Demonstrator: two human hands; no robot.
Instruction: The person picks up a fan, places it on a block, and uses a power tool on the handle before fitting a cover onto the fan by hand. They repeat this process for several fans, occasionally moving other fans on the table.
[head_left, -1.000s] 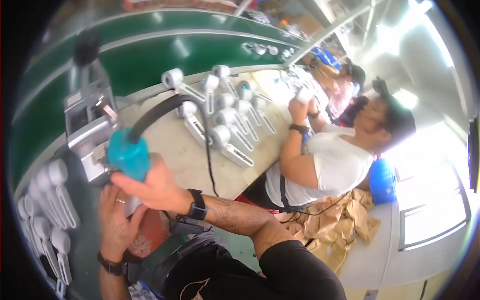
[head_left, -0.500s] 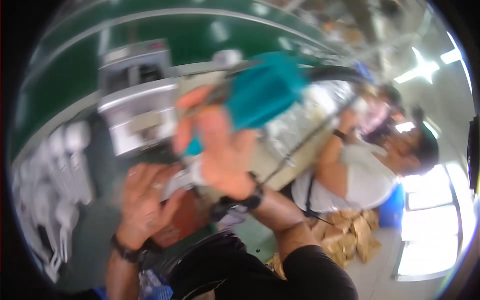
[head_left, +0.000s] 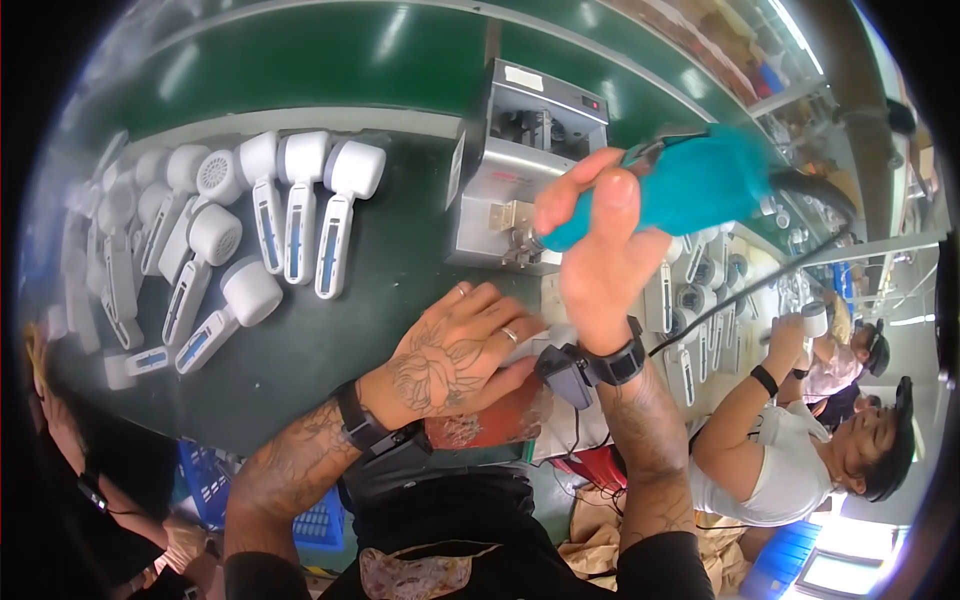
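Note:
My right hand point(head_left: 610, 250) is raised at the right of the bench, its fingers wrapped round a teal corded electric screwdriver point(head_left: 690, 185). The tool's body tilts up to the right, and a black cable runs from its far end. Lower and to the left, my left hand point(head_left: 460, 350) bends over a white piece point(head_left: 540, 345), mostly hidden under the fingers. Beneath that hand lies a reddish-brown block point(head_left: 490, 420) at the bench's near edge. Several white shower heads point(head_left: 350, 175) with blue-windowed handles lie to the left of my hands.
A grey metal machine point(head_left: 500, 170) stands behind my hands. More shower heads point(head_left: 690, 300) lie on the pale surface at right. A co-worker point(head_left: 780, 450) in a white shirt is at the right; another person's arm point(head_left: 60, 410) shows at lower left. A blue crate point(head_left: 320, 525) sits below.
The view has swung left and sharpened, so the machine and my hands appear further right. My right hand still grips the screwdriver, and the left stays over the block.

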